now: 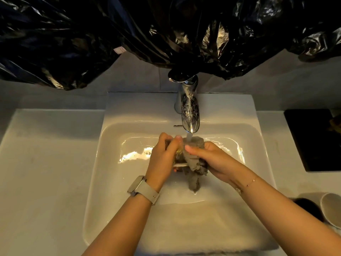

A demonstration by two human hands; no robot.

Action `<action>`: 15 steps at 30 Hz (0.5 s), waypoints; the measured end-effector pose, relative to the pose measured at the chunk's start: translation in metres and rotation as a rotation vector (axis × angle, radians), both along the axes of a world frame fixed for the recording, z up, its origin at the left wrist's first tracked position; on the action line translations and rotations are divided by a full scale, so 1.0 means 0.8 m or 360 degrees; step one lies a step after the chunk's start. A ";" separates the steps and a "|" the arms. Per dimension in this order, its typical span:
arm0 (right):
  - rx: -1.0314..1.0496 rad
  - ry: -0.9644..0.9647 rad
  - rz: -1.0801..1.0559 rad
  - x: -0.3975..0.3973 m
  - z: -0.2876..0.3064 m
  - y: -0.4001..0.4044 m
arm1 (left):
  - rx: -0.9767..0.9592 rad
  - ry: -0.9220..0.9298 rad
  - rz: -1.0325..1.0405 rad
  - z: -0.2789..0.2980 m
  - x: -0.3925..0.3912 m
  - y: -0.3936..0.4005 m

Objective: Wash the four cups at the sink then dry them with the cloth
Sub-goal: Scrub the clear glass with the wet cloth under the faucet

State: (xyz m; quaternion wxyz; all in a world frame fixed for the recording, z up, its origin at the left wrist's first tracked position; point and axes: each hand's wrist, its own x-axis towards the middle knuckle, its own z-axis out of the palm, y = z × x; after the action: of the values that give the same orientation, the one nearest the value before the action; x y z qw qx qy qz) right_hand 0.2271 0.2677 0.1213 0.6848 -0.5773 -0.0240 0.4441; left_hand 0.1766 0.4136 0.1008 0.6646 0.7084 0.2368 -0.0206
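Both hands [162, 159] [212, 161] mid-sink [96, 174], cloth [195, 163] under tap [190, 115].

The cup [180, 157] between the left hand [163, 159] and right hand [212, 161] is mostly hidden by fingers and the wet cloth [195, 163]. A pale cup [331, 209] is cut off at the right edge.
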 end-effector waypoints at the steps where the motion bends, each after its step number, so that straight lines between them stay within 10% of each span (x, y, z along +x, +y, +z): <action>1: -0.0053 -0.0106 0.0070 -0.002 0.002 0.001 | -0.0009 -0.0034 0.0014 -0.003 0.000 0.004; 8: -0.0353 -0.0569 0.0183 -0.012 0.000 0.011 | -0.0790 0.0511 -0.0130 0.000 0.005 0.015; 15: -0.0051 0.0038 -0.0007 0.017 0.006 0.015 | 0.0050 -0.0201 -0.0284 -0.012 0.009 0.018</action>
State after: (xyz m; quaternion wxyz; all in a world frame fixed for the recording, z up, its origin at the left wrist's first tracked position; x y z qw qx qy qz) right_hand 0.2404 0.2794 0.1265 0.6767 -0.5830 -0.0075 0.4497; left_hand 0.1839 0.4283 0.0913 0.6625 0.7369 0.1308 -0.0315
